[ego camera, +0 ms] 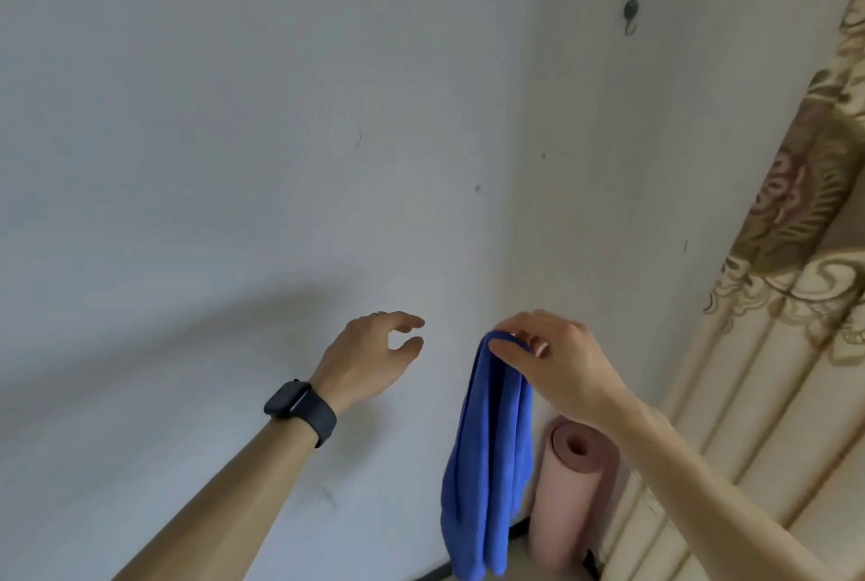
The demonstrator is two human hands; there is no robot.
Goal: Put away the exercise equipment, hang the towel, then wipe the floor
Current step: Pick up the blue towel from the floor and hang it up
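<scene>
A blue towel [487, 454] hangs folded in long drapes from my right hand [557, 365], which pinches its top edge between thumb and fingers. My left hand [374, 356], with a black watch on the wrist, is raised to the left of the towel with fingers apart and nothing in it. High on the right wall a small dark hook [630, 14] sticks out, well above both hands. A rolled pink exercise mat [568, 491] stands upright in the corner, just behind the towel's lower part.
Two pale walls meet in the corner ahead. A beige patterned curtain [791, 299] hangs along the right side. A strip of floor [519, 552] with a dark skirting line shows at the bottom beside the mat.
</scene>
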